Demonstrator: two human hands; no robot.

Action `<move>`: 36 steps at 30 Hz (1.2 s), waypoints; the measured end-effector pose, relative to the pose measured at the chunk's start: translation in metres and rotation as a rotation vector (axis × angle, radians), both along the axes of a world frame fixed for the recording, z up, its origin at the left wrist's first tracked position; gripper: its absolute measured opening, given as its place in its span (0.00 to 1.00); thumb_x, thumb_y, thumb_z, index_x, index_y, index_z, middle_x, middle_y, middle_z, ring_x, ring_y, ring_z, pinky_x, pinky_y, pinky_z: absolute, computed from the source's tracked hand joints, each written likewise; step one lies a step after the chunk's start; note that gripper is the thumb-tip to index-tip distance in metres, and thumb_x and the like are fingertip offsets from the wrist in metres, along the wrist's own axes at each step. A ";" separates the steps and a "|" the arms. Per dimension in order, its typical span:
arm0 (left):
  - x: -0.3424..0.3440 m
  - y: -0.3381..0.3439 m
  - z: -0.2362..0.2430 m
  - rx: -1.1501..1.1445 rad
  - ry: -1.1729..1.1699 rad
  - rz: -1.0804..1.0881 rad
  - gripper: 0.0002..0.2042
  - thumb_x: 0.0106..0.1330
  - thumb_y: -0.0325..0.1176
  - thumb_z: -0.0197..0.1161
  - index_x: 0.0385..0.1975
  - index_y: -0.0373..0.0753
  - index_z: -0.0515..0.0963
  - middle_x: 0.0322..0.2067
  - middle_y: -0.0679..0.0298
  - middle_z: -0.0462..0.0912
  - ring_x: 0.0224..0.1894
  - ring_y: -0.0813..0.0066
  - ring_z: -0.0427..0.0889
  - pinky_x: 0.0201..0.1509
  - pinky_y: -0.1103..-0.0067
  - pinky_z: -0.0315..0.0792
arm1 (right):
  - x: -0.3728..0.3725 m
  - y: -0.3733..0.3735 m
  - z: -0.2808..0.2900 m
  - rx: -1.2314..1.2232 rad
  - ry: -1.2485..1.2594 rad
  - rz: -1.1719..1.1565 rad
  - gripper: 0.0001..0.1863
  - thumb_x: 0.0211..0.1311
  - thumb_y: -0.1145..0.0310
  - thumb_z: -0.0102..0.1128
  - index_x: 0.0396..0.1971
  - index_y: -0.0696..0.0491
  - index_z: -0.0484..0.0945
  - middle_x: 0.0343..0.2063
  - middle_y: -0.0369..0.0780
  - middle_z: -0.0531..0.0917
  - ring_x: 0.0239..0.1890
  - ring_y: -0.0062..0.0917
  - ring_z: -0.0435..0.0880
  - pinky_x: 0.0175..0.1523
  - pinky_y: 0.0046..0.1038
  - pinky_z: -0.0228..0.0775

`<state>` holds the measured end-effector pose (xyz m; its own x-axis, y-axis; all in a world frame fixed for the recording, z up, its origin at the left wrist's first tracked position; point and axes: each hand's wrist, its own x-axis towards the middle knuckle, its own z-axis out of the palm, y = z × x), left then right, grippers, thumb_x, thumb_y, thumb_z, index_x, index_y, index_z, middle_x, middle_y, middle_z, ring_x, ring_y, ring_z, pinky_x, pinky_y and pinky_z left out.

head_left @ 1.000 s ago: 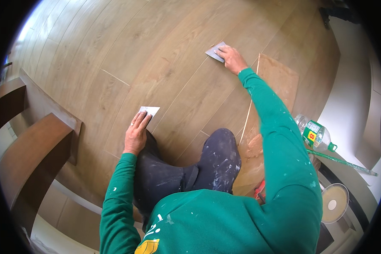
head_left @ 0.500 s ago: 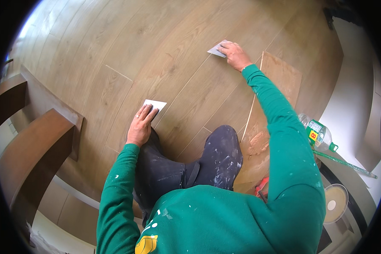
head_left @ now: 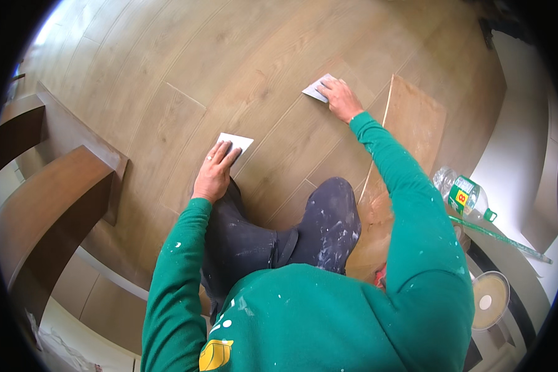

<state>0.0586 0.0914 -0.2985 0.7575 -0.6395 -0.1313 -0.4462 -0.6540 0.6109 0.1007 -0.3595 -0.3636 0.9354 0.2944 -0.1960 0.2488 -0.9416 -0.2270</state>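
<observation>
My left hand (head_left: 214, 170) is closed on a white flat scraper (head_left: 237, 142), its fingers laid along the blade close to the wood-look plank floor (head_left: 242, 99). Farther off and to the right, my right hand (head_left: 341, 99) grips a second pale flat scraper (head_left: 316, 88), tilted against the planks. Thin light lines run along several plank joints, one of them between the two scrapers. Beside my right forearm lies a tan rectangular board (head_left: 415, 115) with a pale edge and smudges on it. My sleeve hides part of it.
Curved brown wooden steps (head_left: 56, 198) stand at the left. To the right lie a clear plastic bottle (head_left: 471, 197) with a green cap, a green stick (head_left: 508, 240) and a round tub (head_left: 491, 300). A red object (head_left: 381, 276) peeks out beside my body.
The view has shifted slightly. Against the floor, my right hand and its scraper have drawn a little nearer. My left hand keeps its scraper close to the same spot.
</observation>
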 end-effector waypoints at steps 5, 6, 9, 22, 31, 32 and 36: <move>0.001 0.001 -0.001 0.012 -0.026 -0.019 0.26 0.62 0.18 0.58 0.61 0.47 0.78 0.64 0.53 0.74 0.69 0.50 0.70 0.73 0.63 0.67 | -0.023 0.021 -0.008 0.012 -0.077 0.023 0.23 0.63 0.76 0.51 0.57 0.50 0.80 0.63 0.44 0.77 0.68 0.40 0.72 0.73 0.40 0.62; -0.002 0.001 -0.002 -0.002 -0.019 -0.011 0.26 0.62 0.18 0.58 0.61 0.47 0.78 0.64 0.53 0.74 0.69 0.49 0.70 0.73 0.62 0.67 | -0.028 0.020 -0.006 0.018 -0.051 0.012 0.23 0.63 0.76 0.50 0.58 0.51 0.80 0.63 0.44 0.77 0.68 0.40 0.72 0.73 0.40 0.62; -0.002 0.007 -0.004 0.012 -0.022 -0.005 0.26 0.63 0.19 0.58 0.61 0.47 0.78 0.64 0.52 0.74 0.69 0.49 0.70 0.73 0.62 0.67 | -0.027 0.036 -0.002 0.028 -0.014 0.020 0.23 0.63 0.77 0.50 0.58 0.51 0.80 0.64 0.45 0.76 0.69 0.40 0.71 0.74 0.40 0.61; 0.000 0.003 -0.004 0.001 0.011 -0.009 0.25 0.66 0.19 0.57 0.63 0.47 0.78 0.67 0.54 0.72 0.71 0.50 0.68 0.74 0.63 0.66 | -0.073 0.081 -0.010 0.065 -0.073 0.009 0.22 0.65 0.74 0.50 0.59 0.51 0.80 0.65 0.46 0.76 0.71 0.40 0.69 0.75 0.43 0.58; -0.002 0.009 -0.005 0.004 0.022 -0.006 0.25 0.66 0.20 0.57 0.63 0.47 0.77 0.67 0.54 0.72 0.71 0.50 0.67 0.75 0.62 0.65 | -0.087 0.101 -0.009 0.078 -0.056 -0.006 0.24 0.63 0.76 0.51 0.60 0.52 0.78 0.66 0.47 0.75 0.73 0.42 0.67 0.76 0.44 0.56; 0.000 0.009 -0.005 -0.002 0.025 -0.005 0.25 0.66 0.20 0.57 0.63 0.47 0.77 0.67 0.53 0.72 0.71 0.49 0.67 0.75 0.62 0.65 | -0.092 0.098 -0.012 0.101 -0.057 -0.019 0.25 0.62 0.78 0.52 0.60 0.52 0.78 0.66 0.48 0.75 0.73 0.43 0.67 0.76 0.44 0.57; 0.002 0.010 -0.003 -0.005 0.055 0.001 0.25 0.66 0.20 0.56 0.63 0.47 0.77 0.67 0.53 0.72 0.72 0.48 0.66 0.75 0.61 0.64 | -0.088 0.116 -0.004 0.040 -0.023 -0.005 0.22 0.68 0.71 0.48 0.60 0.53 0.78 0.66 0.48 0.75 0.73 0.42 0.67 0.75 0.45 0.57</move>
<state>0.0604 0.1018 -0.3012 0.7499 -0.6394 -0.1700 -0.4110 -0.6515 0.6377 0.0122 -0.2438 -0.3677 0.9410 0.2966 -0.1627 0.2494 -0.9332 -0.2587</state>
